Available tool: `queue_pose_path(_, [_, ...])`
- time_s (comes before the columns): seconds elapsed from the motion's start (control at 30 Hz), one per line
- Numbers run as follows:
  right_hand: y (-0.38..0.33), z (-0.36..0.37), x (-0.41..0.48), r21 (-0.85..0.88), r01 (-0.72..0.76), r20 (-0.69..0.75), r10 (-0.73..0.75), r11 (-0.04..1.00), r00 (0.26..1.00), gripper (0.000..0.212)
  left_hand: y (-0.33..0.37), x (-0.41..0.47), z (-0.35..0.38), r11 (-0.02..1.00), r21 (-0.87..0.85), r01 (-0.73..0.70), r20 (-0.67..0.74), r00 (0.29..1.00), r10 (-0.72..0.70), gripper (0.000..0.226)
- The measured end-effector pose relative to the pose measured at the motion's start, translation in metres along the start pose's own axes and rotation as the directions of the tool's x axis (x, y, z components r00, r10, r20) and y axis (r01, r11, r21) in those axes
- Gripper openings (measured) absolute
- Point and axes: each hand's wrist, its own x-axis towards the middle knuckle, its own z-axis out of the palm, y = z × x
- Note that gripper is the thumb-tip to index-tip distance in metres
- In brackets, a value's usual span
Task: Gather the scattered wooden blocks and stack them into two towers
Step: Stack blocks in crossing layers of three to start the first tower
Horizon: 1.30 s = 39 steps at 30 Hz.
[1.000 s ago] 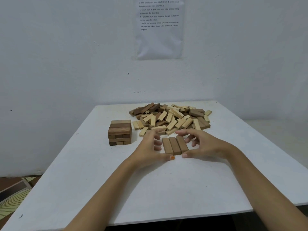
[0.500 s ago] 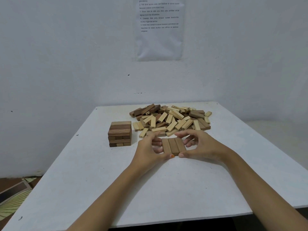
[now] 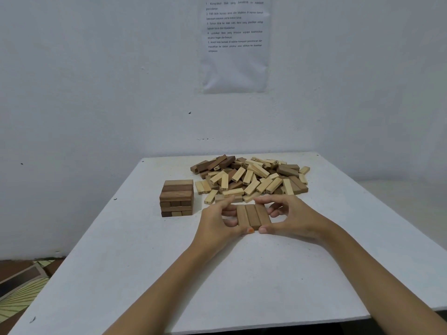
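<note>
Two bare forearms are reaching in over the near edge of a white table [image 3: 217,286]. At mid-table the left hand [image 3: 217,223] and the right hand [image 3: 297,221] are gripping a row of three brown blocks [image 3: 252,215] between them. The blocks are lying side by side with their long faces touching. Both thumbs are pressing the near ends, while the curled forefingers are hooking over the far ends and the other fingers are bending in at the sides. Whether the row is resting on the table or sitting just above it cannot be told. Just left of the hands and a little farther off, a short tower [image 3: 177,198] of crosswise brown layers is standing upright. Beyond the hands, a loose pile of pale and dark blocks [image 3: 251,177] is lying near the far edge. A printed sheet [image 3: 234,44] is hanging on the white wall behind.
</note>
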Motion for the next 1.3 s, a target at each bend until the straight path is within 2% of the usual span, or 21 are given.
queue_pose_path(0.27, [0.000, 0.001, 0.001, -0.009, 0.015, 0.016, -0.015, 1.000, 1.000, 0.062, 0.001, -0.001, -0.001, 0.999, -0.037, 0.028, 0.023, 0.999, -0.027, 0.090])
queue_pose_path(0.43, [-0.001, 0.001, 0.000, -0.011, 0.009, 0.017, -0.009, 1.000, 1.000, 0.071, 0.002, -0.002, -0.001, 0.998, -0.050, 0.041, 0.027, 0.999, -0.039, 0.090])
queue_pose_path(0.63, [-0.003, 0.005, -0.001, 0.018, 0.036, -0.043, -0.035, 0.999, 0.998, 0.069, 0.004, -0.002, -0.002, 0.993, -0.105, 0.059, 0.026, 0.998, -0.057, 0.091])
queue_pose_path(0.77, [-0.012, 0.001, -0.002, 0.028, 0.069, -0.102, -0.066, 0.997, 0.993, 0.067, 0.010, -0.001, -0.005, 0.991, -0.128, 0.029, -0.016, 0.999, -0.031, 0.089])
queue_pose_path(0.97, [-0.033, -0.003, 0.005, 0.068, 0.142, -0.139, -0.131, 0.988, 0.981, 0.062, 0.027, -0.002, -0.019, 0.992, -0.039, -0.117, -0.086, 0.990, 0.114, 0.077])
queue_pose_path(1.3, [-0.089, 0.005, 0.055, 0.031, 0.235, -0.085, -0.231, 0.972, 0.969, 0.060, 0.037, 0.011, -0.079, 0.992, 0.004, -0.129, -0.207, 0.970, 0.127, 0.070])
